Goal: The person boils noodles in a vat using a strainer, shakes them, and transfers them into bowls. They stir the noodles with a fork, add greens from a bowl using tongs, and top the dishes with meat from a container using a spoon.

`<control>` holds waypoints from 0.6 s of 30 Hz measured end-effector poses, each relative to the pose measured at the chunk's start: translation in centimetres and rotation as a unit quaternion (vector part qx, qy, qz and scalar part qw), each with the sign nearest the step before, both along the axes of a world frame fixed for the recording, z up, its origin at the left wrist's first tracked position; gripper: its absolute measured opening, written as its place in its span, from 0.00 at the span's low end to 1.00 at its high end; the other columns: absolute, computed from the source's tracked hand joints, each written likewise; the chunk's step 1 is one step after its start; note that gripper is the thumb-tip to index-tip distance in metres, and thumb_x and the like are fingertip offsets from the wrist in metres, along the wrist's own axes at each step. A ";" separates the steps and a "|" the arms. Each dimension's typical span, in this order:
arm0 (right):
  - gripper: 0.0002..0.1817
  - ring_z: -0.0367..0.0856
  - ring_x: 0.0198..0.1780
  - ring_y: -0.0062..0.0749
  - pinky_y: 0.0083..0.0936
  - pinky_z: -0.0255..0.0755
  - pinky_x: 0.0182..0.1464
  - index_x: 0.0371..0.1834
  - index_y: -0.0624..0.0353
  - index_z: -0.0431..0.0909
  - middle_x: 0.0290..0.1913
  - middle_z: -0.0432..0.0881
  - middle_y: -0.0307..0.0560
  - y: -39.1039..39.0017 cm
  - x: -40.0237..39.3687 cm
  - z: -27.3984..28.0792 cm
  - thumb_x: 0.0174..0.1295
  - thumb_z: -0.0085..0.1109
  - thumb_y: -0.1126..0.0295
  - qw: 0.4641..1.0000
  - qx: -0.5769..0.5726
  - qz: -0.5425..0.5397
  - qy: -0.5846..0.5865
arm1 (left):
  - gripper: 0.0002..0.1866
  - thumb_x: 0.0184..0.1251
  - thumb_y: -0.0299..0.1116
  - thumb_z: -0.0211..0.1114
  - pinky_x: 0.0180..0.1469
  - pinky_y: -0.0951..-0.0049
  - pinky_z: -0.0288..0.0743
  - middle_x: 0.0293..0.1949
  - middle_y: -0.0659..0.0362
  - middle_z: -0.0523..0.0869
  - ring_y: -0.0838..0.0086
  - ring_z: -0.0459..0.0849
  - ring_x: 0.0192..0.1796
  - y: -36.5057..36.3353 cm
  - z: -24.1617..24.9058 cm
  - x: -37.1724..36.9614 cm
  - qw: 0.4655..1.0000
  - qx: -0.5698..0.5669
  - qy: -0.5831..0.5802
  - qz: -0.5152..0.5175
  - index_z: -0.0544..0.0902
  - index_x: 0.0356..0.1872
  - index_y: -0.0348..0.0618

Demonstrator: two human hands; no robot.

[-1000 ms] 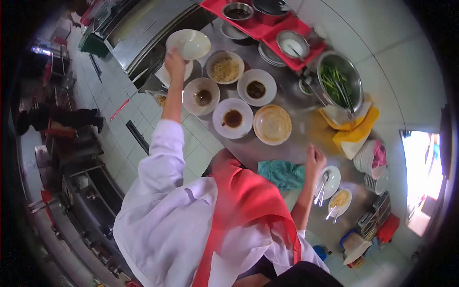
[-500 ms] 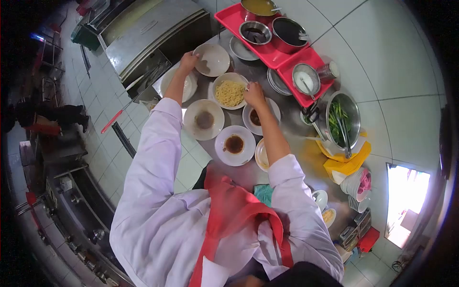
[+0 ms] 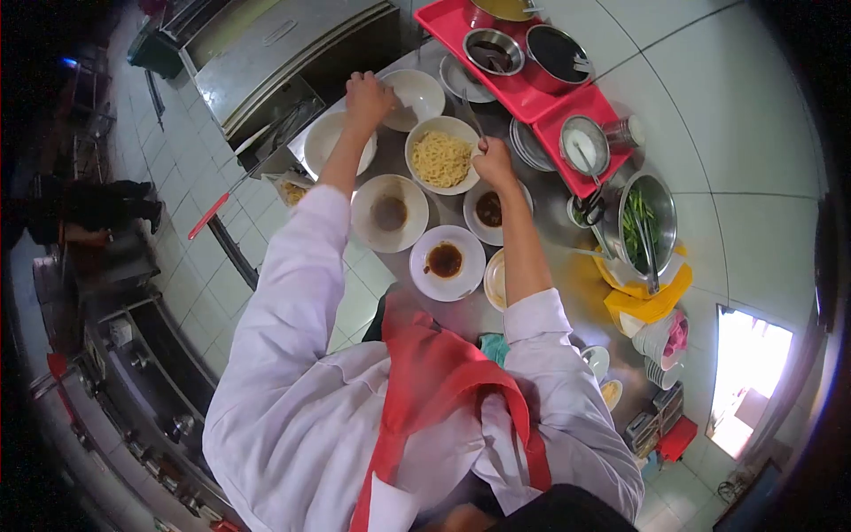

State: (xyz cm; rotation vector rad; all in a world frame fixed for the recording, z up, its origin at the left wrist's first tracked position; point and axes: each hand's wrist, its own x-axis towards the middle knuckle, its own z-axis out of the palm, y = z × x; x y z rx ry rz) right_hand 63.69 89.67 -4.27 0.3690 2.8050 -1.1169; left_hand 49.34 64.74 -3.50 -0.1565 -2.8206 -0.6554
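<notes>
Near the left rim of a white bowl (image 3: 424, 96) is my left hand (image 3: 368, 99), its fingers loosely bent and apart with nothing visible in them. My right hand (image 3: 493, 163) is closed round a thin metal utensil (image 3: 472, 112) at the right rim of a bowl of yellow noodles (image 3: 441, 160). The utensil points up and away from the hand. Close by are a bowl with a little brown liquid (image 3: 388, 213) and two bowls of dark sauce (image 3: 444, 259) (image 3: 489, 209). Another white bowl (image 3: 339, 146) lies partly under my left forearm.
Red trays (image 3: 534, 105) at the back hold pots of liquid and a bowl of white powder (image 3: 583, 145). To the right are a steel bowl of greens (image 3: 640, 226) with tongs, a yellow cloth (image 3: 656, 303) and stacked bowls (image 3: 660, 346). A person's dark-clothed legs (image 3: 115, 206) show far left.
The view has shifted slightly. My left hand's fingers have come away from the empty bowl's rim. In my right hand the utensil now stands up beside the noodles.
</notes>
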 end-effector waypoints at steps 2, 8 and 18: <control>0.14 0.81 0.36 0.44 0.36 0.73 0.43 0.33 0.65 0.80 0.28 0.81 0.56 0.4 1.8 0.5 0.39 0.60 0.75 0.998 -0.066 -0.018 0.011 | 0.34 0.59 0.56 0.63 0.56 0.58 0.72 0.49 0.33 0.80 0.47 0.78 0.56 0.2 7.0 4.2 0.945 0.030 -0.305 -0.115 0.79 0.46 0.25; 0.07 0.77 0.28 0.26 0.30 0.73 0.34 0.26 0.61 0.82 0.26 0.83 0.42 -1.8 12.3 9.8 0.42 0.64 0.73 0.971 -0.224 -0.083 0.023 | 0.30 0.76 0.51 0.43 0.63 0.70 0.63 0.56 0.54 0.80 0.67 0.76 0.59 1.6 5.3 16.7 0.716 0.423 -0.515 -0.208 0.73 0.61 0.33; 0.15 0.80 0.34 0.47 0.40 0.73 0.32 0.27 0.56 0.79 0.33 0.81 0.46 7.4 33.8 22.9 0.64 0.50 0.59 0.966 0.237 -0.079 0.060 | 0.31 0.75 0.52 0.44 0.63 0.64 0.68 0.61 0.51 0.75 0.64 0.76 0.60 15.5 4.9 26.1 0.561 0.477 -0.574 -0.359 0.66 0.65 0.35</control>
